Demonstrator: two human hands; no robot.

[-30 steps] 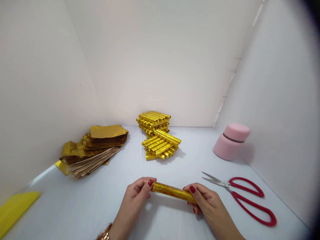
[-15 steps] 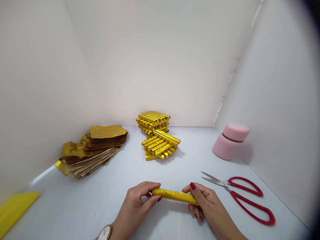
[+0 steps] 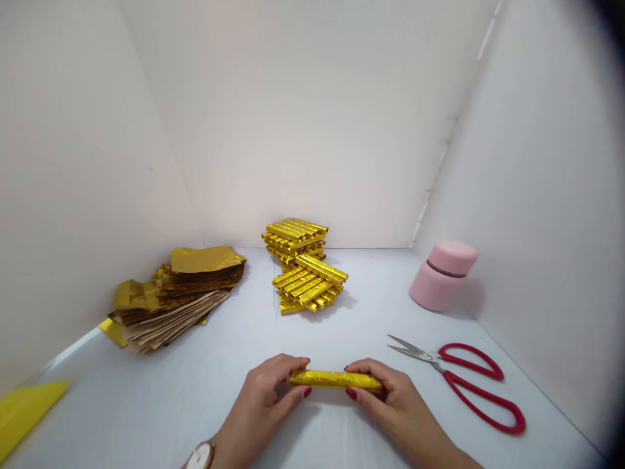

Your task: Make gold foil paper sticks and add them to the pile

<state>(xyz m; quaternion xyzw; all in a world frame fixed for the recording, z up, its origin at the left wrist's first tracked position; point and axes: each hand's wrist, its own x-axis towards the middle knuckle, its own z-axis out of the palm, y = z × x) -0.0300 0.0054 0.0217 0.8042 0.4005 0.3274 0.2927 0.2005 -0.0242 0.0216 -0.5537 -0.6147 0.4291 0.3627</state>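
Between my two hands lies a shiny gold paper roll (image 3: 327, 379), held roughly level above the table. My left hand (image 3: 271, 391) pinches its left end with thumb and fingers; a watch (image 3: 200, 456) is on that wrist. The right end is gripped by my right hand (image 3: 385, 397), thumb in front and fingers behind. Farther back, similar gold paper rolls (image 3: 307, 283) are stacked crosswise in layers, with a taller stack of rolls (image 3: 295, 234) behind them near the back wall.
Piles of gold and brown paper sheets (image 3: 195, 277) lie at the left. Opened scissors with red handles (image 3: 463, 374) rest on the right, tips pointing left. Behind them stands a pink lidded container (image 3: 442, 277). A yellow piece (image 3: 29, 413) shows at the lower left edge.
My right hand has shifted its grip, with the thumb now at the near side of the roll. The roll has become more level. The whole view has moved slightly.
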